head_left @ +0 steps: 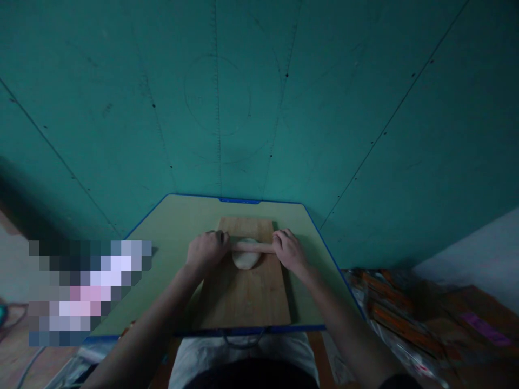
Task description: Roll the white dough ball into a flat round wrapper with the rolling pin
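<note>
Gripping rolling pin (261,248) w/ L hand (207,249) + R hand (290,250) | press dough (245,261) evenly, ctr out, on board (248,300) | turn btwn passes

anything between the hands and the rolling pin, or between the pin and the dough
Nothing visible is. The left hand and right hand grip the rolling pin at its two ends, and it lies across the dough on the board.
</note>
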The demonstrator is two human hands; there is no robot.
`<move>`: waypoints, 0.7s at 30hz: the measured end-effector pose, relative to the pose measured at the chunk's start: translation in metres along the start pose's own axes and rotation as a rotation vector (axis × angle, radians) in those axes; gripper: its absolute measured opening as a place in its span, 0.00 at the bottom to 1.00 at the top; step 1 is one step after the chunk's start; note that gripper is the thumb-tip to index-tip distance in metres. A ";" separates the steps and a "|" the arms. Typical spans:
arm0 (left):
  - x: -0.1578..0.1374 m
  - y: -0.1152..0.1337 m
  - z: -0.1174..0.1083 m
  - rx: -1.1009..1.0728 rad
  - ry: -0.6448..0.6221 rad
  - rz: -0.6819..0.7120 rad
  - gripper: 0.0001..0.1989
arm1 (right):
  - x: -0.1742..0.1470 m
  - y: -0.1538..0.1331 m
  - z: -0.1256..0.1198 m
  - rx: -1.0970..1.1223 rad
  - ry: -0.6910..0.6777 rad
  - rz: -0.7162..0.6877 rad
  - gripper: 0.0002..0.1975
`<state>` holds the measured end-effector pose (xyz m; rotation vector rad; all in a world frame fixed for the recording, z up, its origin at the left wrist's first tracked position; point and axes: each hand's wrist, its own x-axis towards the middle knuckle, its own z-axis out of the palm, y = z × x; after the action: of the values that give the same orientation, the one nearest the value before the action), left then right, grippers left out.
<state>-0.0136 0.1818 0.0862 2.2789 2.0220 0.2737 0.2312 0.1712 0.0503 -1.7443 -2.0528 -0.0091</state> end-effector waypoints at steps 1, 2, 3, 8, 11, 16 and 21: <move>-0.004 0.000 0.000 0.004 0.008 0.011 0.23 | -0.004 0.000 -0.002 -0.006 -0.018 -0.014 0.12; -0.009 -0.001 -0.001 0.008 0.016 0.021 0.23 | -0.007 0.000 -0.004 -0.011 -0.035 -0.031 0.12; -0.013 -0.001 -0.001 0.010 0.021 0.033 0.23 | -0.011 -0.001 -0.007 -0.013 -0.051 -0.051 0.12; -0.042 -0.005 -0.002 -0.001 0.021 0.117 0.19 | -0.036 -0.002 -0.017 0.011 -0.075 -0.113 0.14; -0.058 -0.010 0.000 -0.040 0.028 0.141 0.17 | -0.052 0.000 -0.016 0.069 -0.067 -0.150 0.15; -0.052 -0.015 0.001 -0.128 0.089 0.186 0.16 | -0.045 0.000 -0.009 0.098 -0.062 -0.070 0.14; -0.001 -0.008 0.002 -0.122 0.173 0.177 0.13 | 0.006 -0.009 -0.005 0.062 0.010 0.067 0.12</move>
<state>-0.0206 0.1820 0.0826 2.4344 1.8182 0.6090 0.2233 0.1734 0.0589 -1.7707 -1.9658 0.0653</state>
